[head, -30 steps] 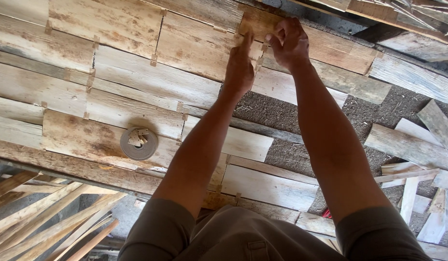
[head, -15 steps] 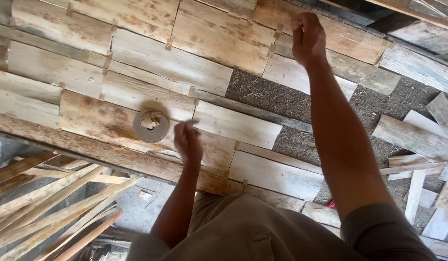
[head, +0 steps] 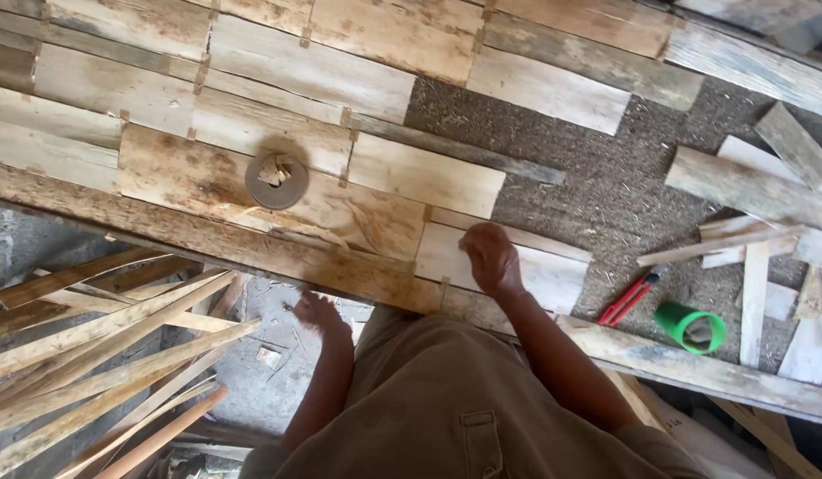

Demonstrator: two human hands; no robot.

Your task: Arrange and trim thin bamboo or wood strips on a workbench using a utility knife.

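My right hand (head: 489, 257) rests with curled fingers on a pale wooden board (head: 517, 263) near the front edge of a panel of laid boards. My left hand (head: 320, 313) hangs below the long front beam (head: 207, 235), over the concrete floor, fingers loosely bent and holding nothing that I can see. A round metal lid with wood scraps in it (head: 276, 180) lies on a stained board to the upper left of both hands.
Bare rough grey backing (head: 597, 177) shows at the right, with loose board offcuts (head: 748, 186) on it. A red-handled tool (head: 631, 297) and a green cup (head: 692, 326) lie near the front right. Thin wooden strips (head: 92, 355) are piled at the lower left.
Both arms have pulled back toward me. The right hand came down from the far boards to the near board; the left hand dropped from beside the lid to below the beam.
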